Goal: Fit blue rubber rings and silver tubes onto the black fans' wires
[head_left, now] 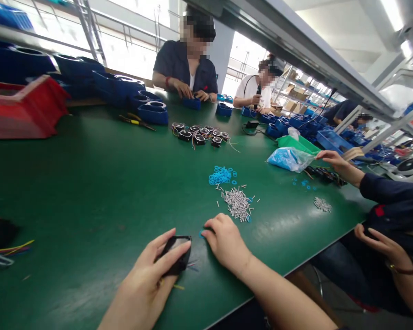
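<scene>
My left hand [154, 270] is closed around a small black cooling fan [181, 257], its thin coloured wires poking out below and to the right. Just right of the fan, my right hand [225, 240] pinches a small blue rubber ring [202, 233] between thumb and fingertips; the fingers mostly cover it. Beyond that hand lies a heap of short silver screws or pins [239, 205], too small to tell which. A pile of blue rings [220, 175] sits directly behind the heap.
Several black fans [199, 134] stand grouped farther back on the green table [106, 192]. A red bin [24, 107] and blue housings [153, 112] occupy the left rear. At right, a co-worker's hand [333, 159] touches a plastic bag [289, 159]. Two people work across the table.
</scene>
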{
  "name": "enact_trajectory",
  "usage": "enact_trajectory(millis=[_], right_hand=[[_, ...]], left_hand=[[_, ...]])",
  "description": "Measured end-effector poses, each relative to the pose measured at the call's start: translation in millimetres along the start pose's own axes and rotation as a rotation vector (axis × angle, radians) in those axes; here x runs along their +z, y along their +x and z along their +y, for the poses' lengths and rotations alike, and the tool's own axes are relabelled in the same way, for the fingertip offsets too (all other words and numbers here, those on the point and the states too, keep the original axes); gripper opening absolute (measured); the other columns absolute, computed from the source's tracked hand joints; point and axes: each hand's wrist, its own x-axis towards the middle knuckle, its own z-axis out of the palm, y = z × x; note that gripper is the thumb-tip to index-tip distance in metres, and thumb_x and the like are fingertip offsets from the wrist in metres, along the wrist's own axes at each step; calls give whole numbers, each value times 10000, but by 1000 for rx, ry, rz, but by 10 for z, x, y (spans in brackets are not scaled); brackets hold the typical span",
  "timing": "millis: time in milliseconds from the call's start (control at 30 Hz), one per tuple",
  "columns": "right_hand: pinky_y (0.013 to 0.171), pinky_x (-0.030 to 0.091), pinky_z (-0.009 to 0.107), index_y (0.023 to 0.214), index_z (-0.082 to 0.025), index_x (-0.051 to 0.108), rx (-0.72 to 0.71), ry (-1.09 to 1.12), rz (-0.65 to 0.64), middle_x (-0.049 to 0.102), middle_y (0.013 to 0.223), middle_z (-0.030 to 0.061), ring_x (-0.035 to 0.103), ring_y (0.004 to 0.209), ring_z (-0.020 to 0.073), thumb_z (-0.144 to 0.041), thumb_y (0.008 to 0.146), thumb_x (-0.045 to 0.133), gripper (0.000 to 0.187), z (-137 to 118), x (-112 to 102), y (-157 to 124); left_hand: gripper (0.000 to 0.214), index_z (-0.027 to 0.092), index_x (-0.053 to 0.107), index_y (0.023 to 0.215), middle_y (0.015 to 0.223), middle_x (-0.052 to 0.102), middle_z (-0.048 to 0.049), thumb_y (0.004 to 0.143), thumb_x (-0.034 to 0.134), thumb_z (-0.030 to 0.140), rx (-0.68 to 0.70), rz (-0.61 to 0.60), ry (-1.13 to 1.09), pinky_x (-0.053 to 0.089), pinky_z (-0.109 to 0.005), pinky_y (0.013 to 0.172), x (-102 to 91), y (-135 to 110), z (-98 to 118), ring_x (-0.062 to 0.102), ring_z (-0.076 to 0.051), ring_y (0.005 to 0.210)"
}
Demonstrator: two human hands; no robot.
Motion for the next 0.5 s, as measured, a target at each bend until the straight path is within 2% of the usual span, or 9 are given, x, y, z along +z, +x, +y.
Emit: enact_trajectory(millis=[67,133,200,267,333,500], right_hand=[[828,419,312,812,-162,620,31,-33,-58,574,860,59,520,887,183,-174,843,572,58,-29,8,81],[789,413,293,770,-163,594,65,16,-81,556,820,35,518,837,163,-140,831,568,70,-76,-62,85],[713,410,256,774,-165,566,97,163,-73,538,795,12,513,770,134,-141,848,541,81,-168,-196,22],[654,402,230,792,-171,546,84,323,-83,529,794,-3,503,722,111,-169,870,520,83,-312,-351,-82],[679,403,233,802,-178,541,21,371,-114,536,816,-4,503,756,114,-181,873,524,73,-479,-479,-191],[795,387,304,827,-182,551,-58,165,-142,552,893,26,478,888,164,-159,870,526,55,-729,-562,-342]], left_hand=[[435,441,554,1207,1381,393,-10,851,474,205,126,-4,98,431,-388,979,33,-63,-35,488,-262,1184],[524,432,455,1294,1349,430,-29,849,477,155,193,26,140,445,-350,966,47,-108,-21,508,-236,1167],[636,411,331,1359,1305,491,-43,833,515,105,247,81,129,443,-330,973,53,-132,14,525,-214,1158],[718,398,276,1359,1280,538,-43,800,565,53,314,138,79,456,-321,963,64,-144,46,549,-202,1143],[730,388,316,1307,1287,555,-38,755,611,12,384,189,26,485,-320,930,82,-158,65,575,-205,1117],[604,300,427,1165,1264,584,-77,702,666,-5,392,225,8,520,-355,896,124,-199,43,597,-232,1094]])
